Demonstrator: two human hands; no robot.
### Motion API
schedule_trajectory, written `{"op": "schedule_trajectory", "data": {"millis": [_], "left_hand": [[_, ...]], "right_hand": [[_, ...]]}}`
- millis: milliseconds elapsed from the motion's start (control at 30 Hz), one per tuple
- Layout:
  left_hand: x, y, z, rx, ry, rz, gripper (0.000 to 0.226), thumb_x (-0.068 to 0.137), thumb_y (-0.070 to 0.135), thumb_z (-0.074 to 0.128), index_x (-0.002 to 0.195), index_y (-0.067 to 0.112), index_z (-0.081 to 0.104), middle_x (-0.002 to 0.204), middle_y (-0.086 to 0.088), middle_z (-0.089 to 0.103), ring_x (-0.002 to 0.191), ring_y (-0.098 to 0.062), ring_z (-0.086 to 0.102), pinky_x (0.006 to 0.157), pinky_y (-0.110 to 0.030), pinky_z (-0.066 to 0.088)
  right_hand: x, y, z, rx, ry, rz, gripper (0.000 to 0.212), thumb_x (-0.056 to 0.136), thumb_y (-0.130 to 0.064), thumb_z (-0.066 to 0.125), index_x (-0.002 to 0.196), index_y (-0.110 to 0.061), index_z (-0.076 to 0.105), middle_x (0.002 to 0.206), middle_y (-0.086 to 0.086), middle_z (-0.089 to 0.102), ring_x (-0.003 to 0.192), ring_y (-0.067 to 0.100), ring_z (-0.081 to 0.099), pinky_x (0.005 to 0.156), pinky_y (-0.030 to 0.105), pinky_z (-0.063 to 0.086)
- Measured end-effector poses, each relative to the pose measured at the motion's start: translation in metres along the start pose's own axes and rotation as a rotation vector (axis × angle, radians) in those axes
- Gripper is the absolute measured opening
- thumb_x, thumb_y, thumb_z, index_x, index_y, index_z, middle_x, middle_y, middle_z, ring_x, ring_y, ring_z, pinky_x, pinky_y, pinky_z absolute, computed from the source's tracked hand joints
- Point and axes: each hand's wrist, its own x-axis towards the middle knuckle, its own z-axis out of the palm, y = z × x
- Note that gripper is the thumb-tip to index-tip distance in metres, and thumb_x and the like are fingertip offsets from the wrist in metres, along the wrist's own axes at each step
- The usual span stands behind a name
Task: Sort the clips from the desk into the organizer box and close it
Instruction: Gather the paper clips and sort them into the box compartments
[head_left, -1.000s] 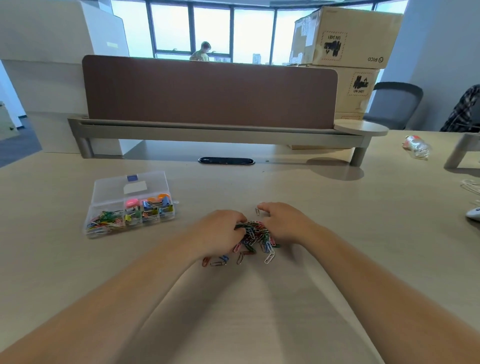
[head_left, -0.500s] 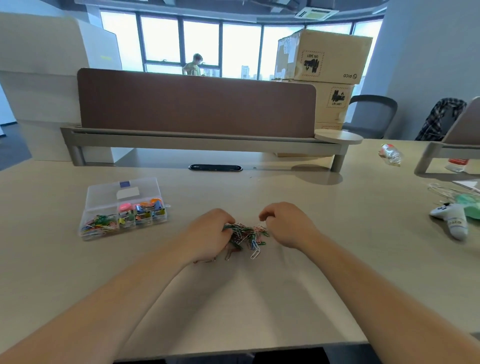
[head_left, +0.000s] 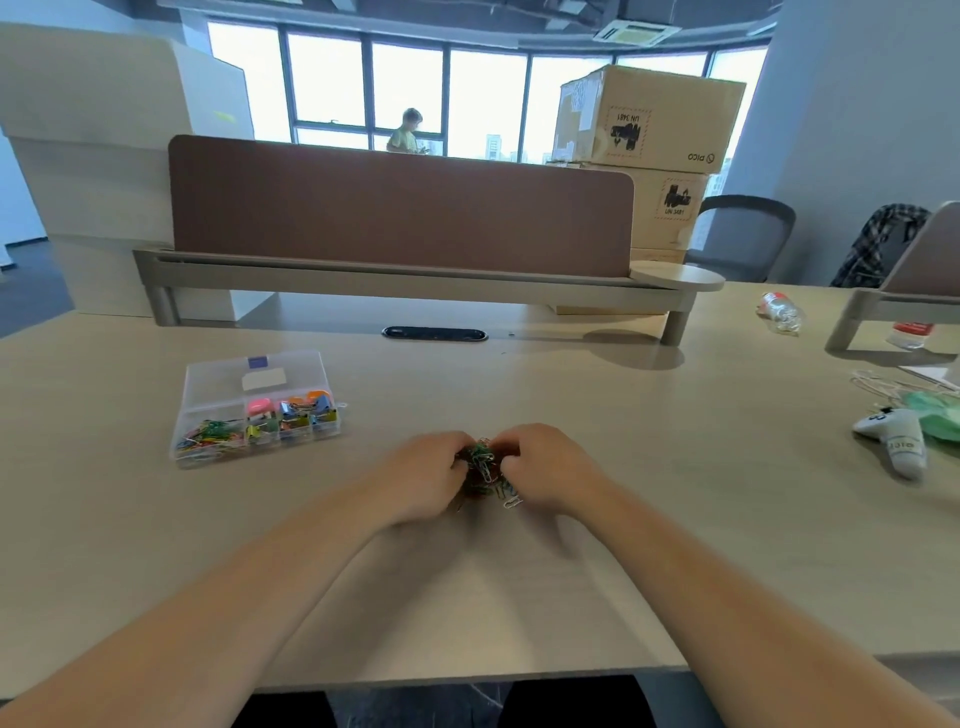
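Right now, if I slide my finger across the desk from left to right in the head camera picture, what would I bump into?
organizer box → left hand → paper clips, bunched between both hands → right hand → crushed plastic bottle → white controller

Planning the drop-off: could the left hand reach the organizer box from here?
Probably yes. The organizer box lies on the same side as the left hand, lid seemingly folded back, only bare desk between them. That hand grips the paper clips.
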Motion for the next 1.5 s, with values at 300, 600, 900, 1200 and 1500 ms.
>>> {"op": "schedule_trajectory", "data": {"millis": [300, 600, 900, 1200, 1500], "left_hand": [[-0.018, -0.014, -0.030, 0.169, -0.090, -0.056, 0.050, 0.091, 0.033, 0.060, 0.137, 0.015, 0.050, 0.132, -0.010, 0.048, 0.111, -0.028, 0.057, 0.089, -0.031, 0.043], [-0.027, -0.014, -0.033, 0.217, -0.231, -0.095, 0.064, 0.087, 0.036, 0.067, 0.143, 0.016, 0.043, 0.137, -0.009, 0.048, 0.120, -0.026, 0.051, 0.092, -0.030, 0.041], [-0.009, -0.014, -0.014, 0.123, -0.056, -0.045, 0.031, 0.089, 0.016, 0.060, 0.119, 0.015, 0.062, 0.116, -0.006, 0.062, 0.105, -0.023, 0.056, 0.077, -0.027, 0.039], [0.017, -0.022, -0.020, 0.160, -0.118, -0.021, 0.067, 0.084, 0.039, 0.069, 0.142, 0.017, 0.044, 0.136, -0.006, 0.046, 0.120, -0.025, 0.051, 0.091, -0.031, 0.040], [0.029, -0.022, -0.007, 0.100, -0.001, -0.006, 0.025, 0.081, 0.032, 0.068, 0.100, 0.016, 0.072, 0.095, -0.005, 0.068, 0.091, -0.024, 0.061, 0.076, -0.035, 0.050]], "right_hand": [[-0.002, -0.002, -0.010, -0.002, 0.086, 0.005, 0.037, 0.089, -0.008, 0.047, 0.118, -0.016, 0.068, 0.121, 0.002, 0.067, 0.108, 0.019, 0.060, 0.094, 0.030, 0.047], [-0.001, 0.002, -0.007, -0.265, -0.188, 0.055, 0.036, 0.079, -0.022, 0.064, 0.113, -0.010, 0.061, 0.113, 0.012, 0.056, 0.091, 0.027, 0.060, 0.075, 0.035, 0.052], [0.011, -0.006, 0.009, -0.253, -0.071, -0.041, 0.006, 0.079, -0.010, 0.058, 0.082, -0.013, 0.061, 0.079, 0.003, 0.057, 0.079, 0.026, 0.056, 0.060, 0.027, 0.036], [0.034, 0.001, -0.003, -0.228, -0.210, -0.019, 0.084, 0.074, -0.049, 0.077, 0.146, -0.020, 0.043, 0.144, 0.008, 0.047, 0.125, 0.025, 0.052, 0.100, 0.034, 0.044], [0.037, -0.001, 0.008, -0.210, -0.038, -0.109, 0.029, 0.083, -0.026, 0.070, 0.112, -0.024, 0.070, 0.109, 0.002, 0.067, 0.094, 0.019, 0.059, 0.075, 0.028, 0.044]]}}
